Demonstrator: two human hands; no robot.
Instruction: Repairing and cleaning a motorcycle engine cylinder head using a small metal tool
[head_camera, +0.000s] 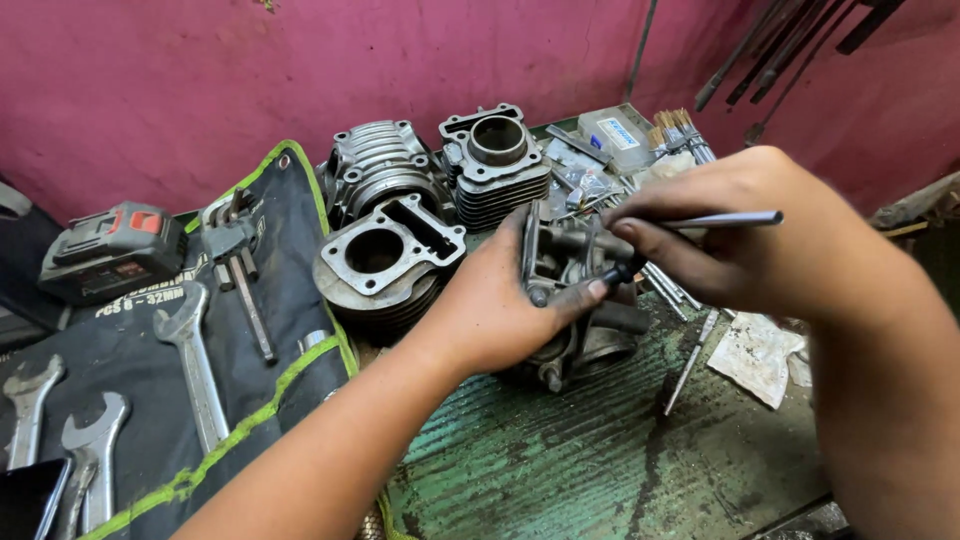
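Two hands working mid-table. Green worn table (600, 460) is carrying everything. Dark tool roll (140, 400) with green edging is lying on the left, spanners (195, 365) resting on it, a cordless tool battery (110, 250) sitting at its top. Three finned engine cylinders (400, 215) are standing behind the hands. Left hand (500, 310) is gripping a metal engine part (580, 300) at the table's centre, fingers wrapped shut around its side. Right hand (740, 240) is pinching a thin dark rod tool (700, 222), fingers closed on it, tip touching the part's top.
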